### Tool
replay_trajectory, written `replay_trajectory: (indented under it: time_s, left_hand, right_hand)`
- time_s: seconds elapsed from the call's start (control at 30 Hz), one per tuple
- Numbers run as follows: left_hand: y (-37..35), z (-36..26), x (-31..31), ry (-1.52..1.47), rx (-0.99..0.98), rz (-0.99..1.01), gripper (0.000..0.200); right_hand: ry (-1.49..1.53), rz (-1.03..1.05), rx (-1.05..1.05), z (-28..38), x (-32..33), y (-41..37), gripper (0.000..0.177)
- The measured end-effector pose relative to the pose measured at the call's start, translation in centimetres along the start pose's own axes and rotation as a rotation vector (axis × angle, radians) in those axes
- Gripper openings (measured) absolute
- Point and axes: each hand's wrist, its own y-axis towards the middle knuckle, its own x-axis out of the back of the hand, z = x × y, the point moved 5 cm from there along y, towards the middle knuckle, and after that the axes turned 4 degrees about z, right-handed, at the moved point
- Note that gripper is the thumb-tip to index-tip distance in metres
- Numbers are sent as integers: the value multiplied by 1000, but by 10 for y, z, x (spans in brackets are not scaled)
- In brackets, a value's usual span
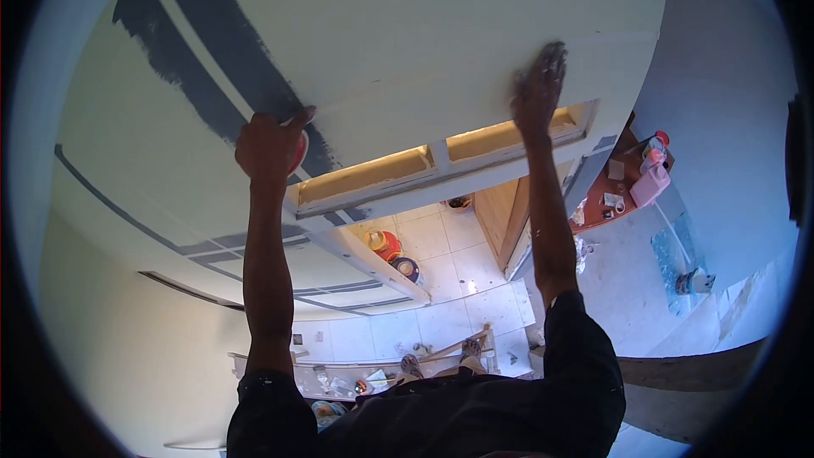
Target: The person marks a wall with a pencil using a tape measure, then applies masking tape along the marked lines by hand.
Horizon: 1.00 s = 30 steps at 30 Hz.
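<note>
My left hand (270, 146) is closed around a roll of tape (302, 151), whose reddish rim shows beside the palm. It is at the wall (407, 34), by the lower end of a dark grey painted band (233, 21). A pale strip (184, 30) divides this band from a second, rough-edged grey band (161, 55). Higher up and to the right, my right hand (540, 89) lies flat against the cream wall, fingers stretched out and whitish with paint or dust. A faint light line crosses the wall between the hands.
Below my hands is a window-like opening (369, 178) above a doorway. Paint buckets (383, 244) stand on the tiled floor (424, 233). My feet (471, 348) are on a raised plank holding small items. At right are a cluttered reddish-brown table (606, 195) and a blue sheet (674, 263).
</note>
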Motion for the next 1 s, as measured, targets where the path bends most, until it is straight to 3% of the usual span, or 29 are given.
replay_trajectory:
  time_s: [0.2,0.33,0.6,0.8,0.87,0.9,0.97,1.0]
  left_hand:
    - [-3,-3,10,-64,-2,40,65]
    - [-1,0,9,-95,-69,57,61]
    - [5,10,6,-172,-238,-43,66]
    - [32,35,-16,-318,-458,98,65]
    - [30,42,-20,-674,-661,264,56]
    - [28,49,-19,-669,-678,253,56]
    - [20,62,-21,-724,-699,423,38]
    - [20,67,-23,-733,-711,470,39]
  right_hand:
    - [175,118,17,149,-50,-38,81]
    - [280,156,50,237,-57,-48,66]
    - [179,197,152,243,-38,-42,65]
    - [80,231,98,252,-42,-45,72]
    - [29,249,71,253,-45,-44,73]
    - [27,230,65,254,-44,-45,73]
    - [-3,258,48,255,-45,-44,74]
    - [-13,271,33,255,-45,-45,73]
